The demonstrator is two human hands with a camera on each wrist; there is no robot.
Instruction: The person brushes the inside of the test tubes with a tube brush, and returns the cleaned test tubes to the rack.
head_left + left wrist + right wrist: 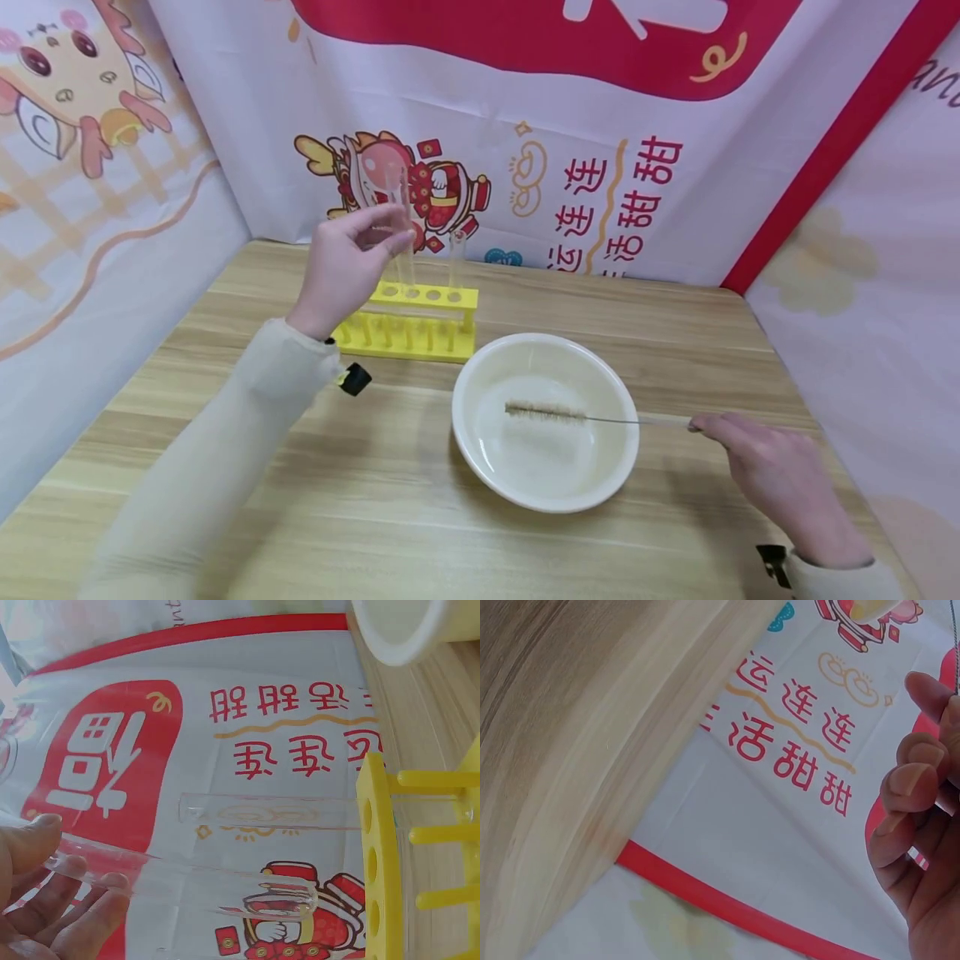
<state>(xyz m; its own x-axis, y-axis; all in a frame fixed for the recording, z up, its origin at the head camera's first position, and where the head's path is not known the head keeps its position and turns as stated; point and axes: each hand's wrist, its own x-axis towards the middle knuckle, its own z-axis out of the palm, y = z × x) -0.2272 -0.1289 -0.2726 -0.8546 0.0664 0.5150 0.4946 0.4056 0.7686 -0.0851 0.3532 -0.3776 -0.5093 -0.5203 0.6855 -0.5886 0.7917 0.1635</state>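
Note:
My left hand [347, 265] pinches a clear glass test tube [187, 881] between thumb and fingers, above the yellow test tube rack [405, 350]. In the left wrist view the tube's rounded end is free of the rack. A second test tube [262, 811] stands in the rack's right end hole. My right hand [780, 479] grips the wire handle of a test tube brush [547, 412], whose pale bristles lie over the white bowl [468, 442]. In the right wrist view, fingers [911, 780] curl and only a bit of the wire shows.
The rack stands on the wood-grain table [360, 500], behind and left of the bowl. A printed white and red cloth [465, 92] hangs behind the table. More printed cloth covers the left and right sides.

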